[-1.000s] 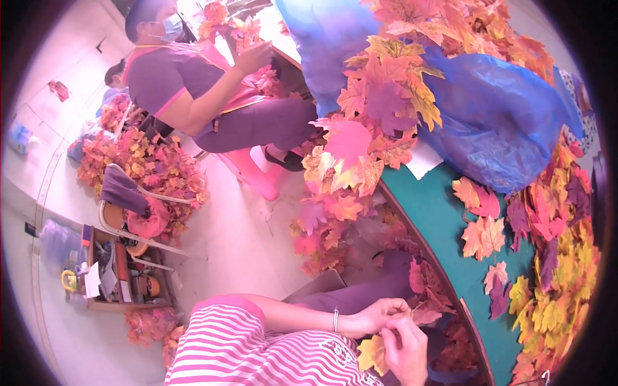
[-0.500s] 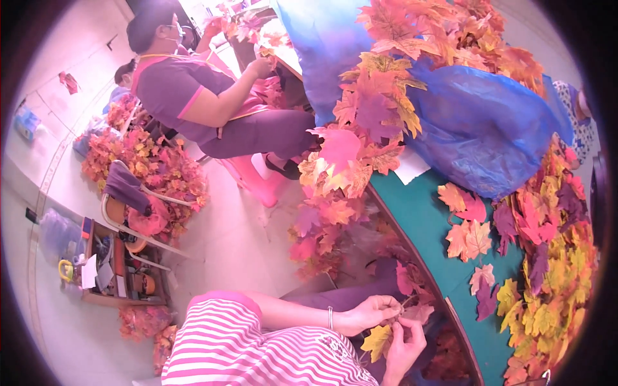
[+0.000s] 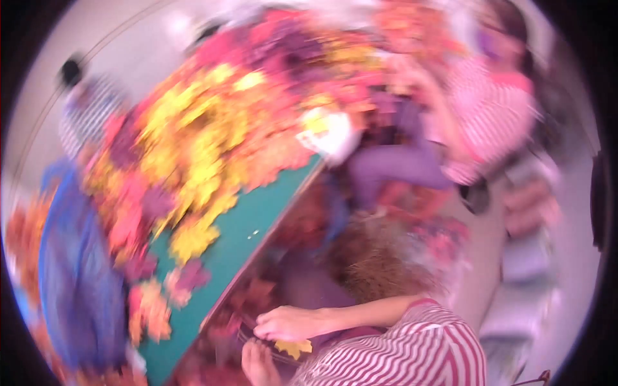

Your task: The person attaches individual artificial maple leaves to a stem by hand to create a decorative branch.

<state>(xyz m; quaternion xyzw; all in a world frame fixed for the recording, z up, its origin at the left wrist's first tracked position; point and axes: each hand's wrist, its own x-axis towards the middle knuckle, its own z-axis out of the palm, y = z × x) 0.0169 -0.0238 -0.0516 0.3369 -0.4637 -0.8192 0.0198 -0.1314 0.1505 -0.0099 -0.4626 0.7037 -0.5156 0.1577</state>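
Observation:
My right hand [image 3: 293, 323] comes in from the right out of a striped sleeve, its fingers curled closed around thin dark stems of an artificial maple leaf spray. A yellow artificial maple leaf [image 3: 293, 348] hangs just under that hand. Close below and to the left is my left hand [image 3: 259, 364], its fingers bent together near the same stems; motion blur hides what they hold. Both hands are over my lap, beside the table's wooden edge. Reddish leaves [image 3: 254, 294] lie close to the hands, partly in shadow.
A green table [image 3: 241, 222] runs diagonally, heaped with yellow, orange and purple leaves [image 3: 206, 128]. Blue plastic sheeting [image 3: 84, 270] bulges at the left. A co-worker in a striped shirt [image 3: 492, 116] sits at the upper right. A brown bundle of stems [image 3: 380, 260] lies below the table edge.
The view has swung to the right, so the table now lies to the left of my hands. The yellow leaf stays beside my hands, which remain close together.

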